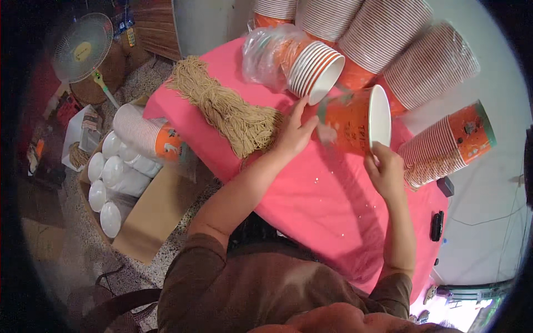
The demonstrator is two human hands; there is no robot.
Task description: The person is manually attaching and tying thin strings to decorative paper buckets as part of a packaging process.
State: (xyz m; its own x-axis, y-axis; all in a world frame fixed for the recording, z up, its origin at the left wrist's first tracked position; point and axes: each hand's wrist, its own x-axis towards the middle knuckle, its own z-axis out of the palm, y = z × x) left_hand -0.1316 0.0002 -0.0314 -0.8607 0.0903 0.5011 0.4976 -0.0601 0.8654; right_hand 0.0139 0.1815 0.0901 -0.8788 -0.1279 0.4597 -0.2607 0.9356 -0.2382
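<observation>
An orange paper tub (345, 119) with a white rim and green base is tilted on its side above the pink-covered table, slightly blurred. My right hand (387, 171) is closed on the tub's rim, at the lower edge of its mouth. My left hand (295, 132) has its fingers apart and holds nothing, close to the tub's green base. Just beyond its fingertips lies a nested stack of white-rimmed tubs (317, 71), partly in clear plastic; whether the fingertips touch it I cannot tell. Beside my left wrist lies a bundle of tan cord (225, 108).
Tall wrapped tub stacks (383, 33) line the table's far side. Another stack (444, 145), with cord around it, leans at the right. On the floor at left, a carton (152, 213) holds white tubs, and a fan (83, 50) stands behind. A black object (437, 226) lies at the table's right edge.
</observation>
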